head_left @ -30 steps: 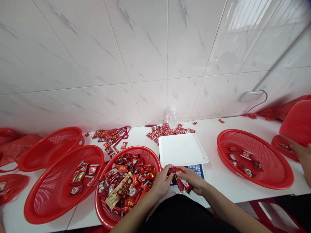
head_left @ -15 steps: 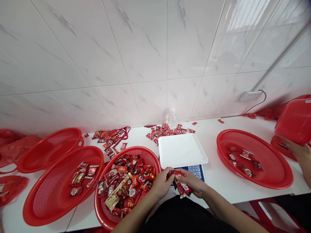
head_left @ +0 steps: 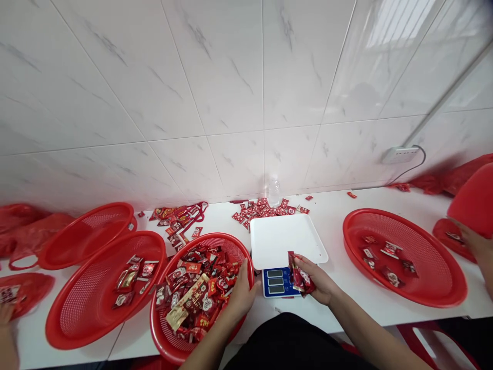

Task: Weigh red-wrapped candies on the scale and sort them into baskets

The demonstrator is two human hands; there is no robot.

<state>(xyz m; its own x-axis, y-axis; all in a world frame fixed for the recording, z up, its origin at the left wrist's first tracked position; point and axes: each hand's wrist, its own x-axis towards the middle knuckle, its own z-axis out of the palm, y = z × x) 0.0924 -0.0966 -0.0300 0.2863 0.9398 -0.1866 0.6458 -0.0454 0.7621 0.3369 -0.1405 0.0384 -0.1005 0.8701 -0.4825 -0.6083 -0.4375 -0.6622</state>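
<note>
My right hand [head_left: 318, 282] is closed around a small bunch of red candy packets [head_left: 298, 275], held just in front of the white scale platform [head_left: 287, 239] and over the scale's blue display panel [head_left: 276, 281]. My left hand [head_left: 239, 293] rests on the right rim of the middle red basket [head_left: 169, 344], its fingers reaching among the heap of red and gold candy packets [head_left: 200, 293]. Whether it grips a packet is hidden.
Two more red baskets [head_left: 77, 308] lie at the left, one with a few packets. Another red basket [head_left: 435, 288] sits at the right. Loose packets [head_left: 262, 209] and a clear bottle [head_left: 273, 189] stand by the wall. Other people's hands show at the far right [head_left: 477, 246] and lower left [head_left: 5, 329].
My hands have parted. The left went into the middle basket; the right kept the packets and rose toward the scale. The person at right moved a red container.
</note>
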